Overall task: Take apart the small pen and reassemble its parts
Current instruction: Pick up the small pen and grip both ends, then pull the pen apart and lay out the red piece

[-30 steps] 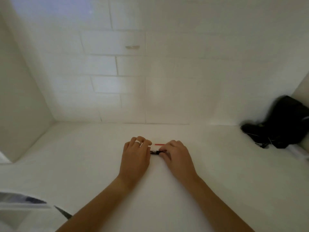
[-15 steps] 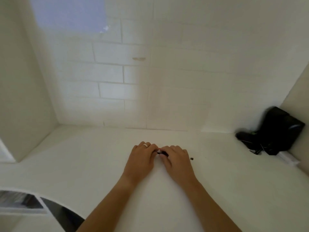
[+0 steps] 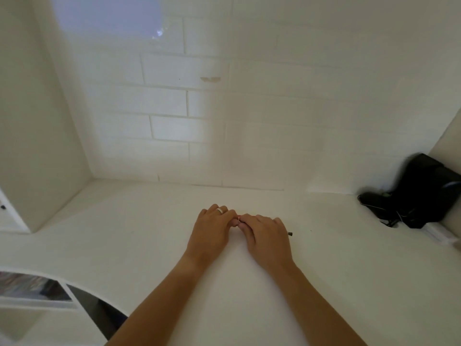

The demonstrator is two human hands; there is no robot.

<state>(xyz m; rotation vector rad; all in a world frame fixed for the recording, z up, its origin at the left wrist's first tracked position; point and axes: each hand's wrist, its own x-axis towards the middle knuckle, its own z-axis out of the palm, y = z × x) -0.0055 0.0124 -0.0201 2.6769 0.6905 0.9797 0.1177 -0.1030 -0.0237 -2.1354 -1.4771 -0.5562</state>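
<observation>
My left hand (image 3: 212,232), with a ring on one finger, and my right hand (image 3: 265,237) rest on the white tabletop (image 3: 349,270) with their fingertips pressed together. The small pen is almost fully hidden inside my right hand. Only the pen's dark end (image 3: 290,234) pokes out past the right side of that hand. A thin reddish sliver of a pen part (image 3: 238,218) shows where the fingertips of both hands meet. Which part my left fingers pinch is too small to tell.
A black bag with cords (image 3: 419,196) sits at the back right corner against the wall. A white brick wall (image 3: 224,121) closes the back of the table, and a side panel (image 3: 37,146) stands at the left. The table's curved edge (image 3: 82,283) is at the lower left.
My hands have closed together until the fingertips touch, covering the black pen that showed between them. The red piece on the table behind them is no longer visible. The view has tilted.
</observation>
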